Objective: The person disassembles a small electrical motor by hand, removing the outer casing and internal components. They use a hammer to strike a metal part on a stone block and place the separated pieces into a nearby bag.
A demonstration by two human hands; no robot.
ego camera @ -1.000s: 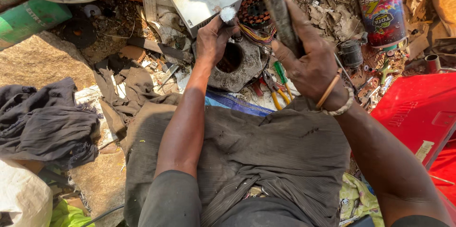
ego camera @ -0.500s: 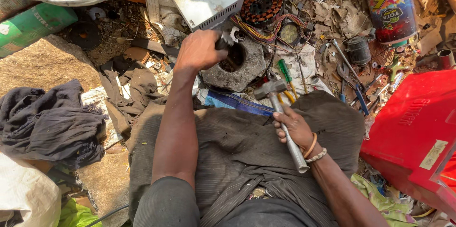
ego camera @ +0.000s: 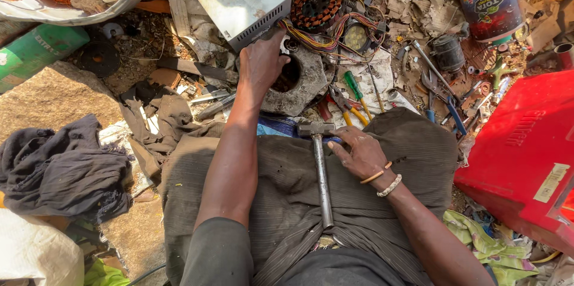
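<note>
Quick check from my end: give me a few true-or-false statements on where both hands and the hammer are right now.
1. The left hand rests on the grey metal housing. True.
2. The hammer is raised in the air. False: it lies on the lap.
3. The right hand is beside the hammer's handle. True.
4. The red case sits by the left arm. False: it is on the right side.

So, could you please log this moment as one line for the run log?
left hand: gripping grey motor housing | right hand: resting on hammer across lap | stator, wires beyond
</note>
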